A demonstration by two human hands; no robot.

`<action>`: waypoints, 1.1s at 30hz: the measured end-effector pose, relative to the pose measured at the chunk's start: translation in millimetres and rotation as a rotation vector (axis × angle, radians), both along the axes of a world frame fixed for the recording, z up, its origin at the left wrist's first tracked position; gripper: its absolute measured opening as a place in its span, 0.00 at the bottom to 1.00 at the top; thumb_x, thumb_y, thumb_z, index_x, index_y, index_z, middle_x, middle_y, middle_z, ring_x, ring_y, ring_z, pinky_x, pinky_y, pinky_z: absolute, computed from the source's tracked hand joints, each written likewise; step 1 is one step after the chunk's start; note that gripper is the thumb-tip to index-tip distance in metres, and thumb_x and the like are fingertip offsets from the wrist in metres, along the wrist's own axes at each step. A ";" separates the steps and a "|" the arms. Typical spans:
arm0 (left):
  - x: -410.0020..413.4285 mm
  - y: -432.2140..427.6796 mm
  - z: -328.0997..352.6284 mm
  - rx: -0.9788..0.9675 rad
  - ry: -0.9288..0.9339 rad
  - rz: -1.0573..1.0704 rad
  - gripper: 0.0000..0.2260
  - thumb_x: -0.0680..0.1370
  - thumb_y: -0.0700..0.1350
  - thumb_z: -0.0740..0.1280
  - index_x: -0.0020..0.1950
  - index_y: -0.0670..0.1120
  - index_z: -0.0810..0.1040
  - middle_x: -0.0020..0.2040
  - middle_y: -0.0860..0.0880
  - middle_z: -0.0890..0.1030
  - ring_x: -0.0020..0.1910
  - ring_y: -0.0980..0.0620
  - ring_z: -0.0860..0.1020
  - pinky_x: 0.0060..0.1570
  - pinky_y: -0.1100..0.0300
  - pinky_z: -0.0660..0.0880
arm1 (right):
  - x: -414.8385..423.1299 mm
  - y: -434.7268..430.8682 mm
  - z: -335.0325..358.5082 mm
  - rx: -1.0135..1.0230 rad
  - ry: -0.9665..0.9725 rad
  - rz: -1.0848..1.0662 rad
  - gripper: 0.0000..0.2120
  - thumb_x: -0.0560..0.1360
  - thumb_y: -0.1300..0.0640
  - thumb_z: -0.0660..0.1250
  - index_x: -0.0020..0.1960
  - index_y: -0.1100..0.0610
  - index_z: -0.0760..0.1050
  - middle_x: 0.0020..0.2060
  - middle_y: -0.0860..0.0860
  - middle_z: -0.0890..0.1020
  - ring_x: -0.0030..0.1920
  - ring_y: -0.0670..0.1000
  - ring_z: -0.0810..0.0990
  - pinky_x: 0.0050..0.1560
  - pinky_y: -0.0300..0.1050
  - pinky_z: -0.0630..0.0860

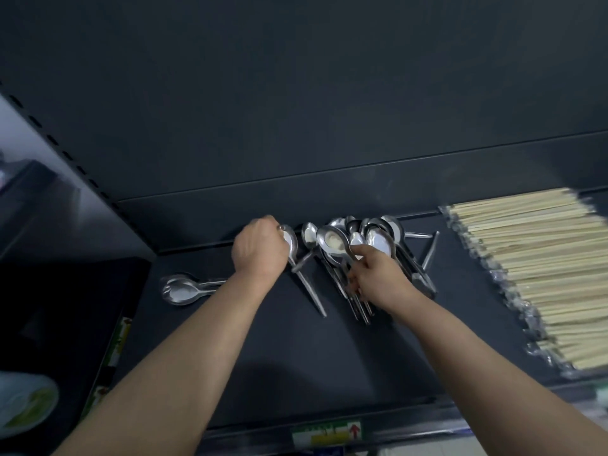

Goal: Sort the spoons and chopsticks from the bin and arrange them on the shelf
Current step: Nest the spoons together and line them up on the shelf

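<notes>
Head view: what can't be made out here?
All in the head view:
- Left hand: its own back hides the fingers, so I cannot tell whether it grips the spoon.
- Spoon pile: bowls overlap and the right hand grips and covers the handles, so no count.
- Chopsticks: blurred and cut off by the right edge.
- Shelf label: print too small.

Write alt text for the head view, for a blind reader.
Two bare hands sort cutlery on a dark shelf: the left hand grips one spoon at its bowl, the right hand holds handles in the spoon pile. Wrapped wooden chopsticks lie in a row at the right.
</notes>
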State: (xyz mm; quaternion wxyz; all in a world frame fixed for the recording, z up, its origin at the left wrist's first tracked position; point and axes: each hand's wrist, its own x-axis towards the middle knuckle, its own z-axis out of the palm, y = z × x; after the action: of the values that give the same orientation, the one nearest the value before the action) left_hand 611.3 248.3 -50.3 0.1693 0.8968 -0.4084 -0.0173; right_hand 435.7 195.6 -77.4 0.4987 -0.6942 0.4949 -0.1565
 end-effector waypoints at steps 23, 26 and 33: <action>16.0 62.1 -12.2 -0.387 0.610 0.129 0.08 0.76 0.47 0.70 0.54 0.49 0.76 0.44 0.53 0.81 0.43 0.50 0.82 0.48 0.48 0.81 | 47.5 57.3 16.0 0.207 -0.234 0.228 0.08 0.82 0.58 0.58 0.59 0.53 0.72 0.37 0.49 0.76 0.22 0.41 0.68 0.21 0.31 0.64; 35.6 81.5 -15.7 -0.355 0.654 0.132 0.03 0.76 0.44 0.70 0.43 0.50 0.79 0.43 0.53 0.84 0.45 0.51 0.82 0.53 0.49 0.79 | 60.8 58.5 9.3 0.042 -0.066 0.393 0.14 0.78 0.56 0.65 0.63 0.54 0.73 0.45 0.45 0.81 0.39 0.40 0.79 0.41 0.36 0.75; 85.1 144.6 -30.3 -0.158 0.327 0.311 0.03 0.77 0.49 0.68 0.47 0.51 0.76 0.47 0.53 0.82 0.49 0.49 0.80 0.47 0.56 0.75 | 112.3 83.5 6.0 -0.533 0.374 0.541 0.12 0.75 0.53 0.66 0.59 0.45 0.77 0.53 0.49 0.79 0.55 0.53 0.78 0.53 0.47 0.75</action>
State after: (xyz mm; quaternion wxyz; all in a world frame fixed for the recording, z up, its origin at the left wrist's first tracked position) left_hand 696.4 392.9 -80.6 0.3034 0.9182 -0.2323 -0.1041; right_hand 548.0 279.1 -71.4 0.2267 -0.9201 0.3191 -0.0139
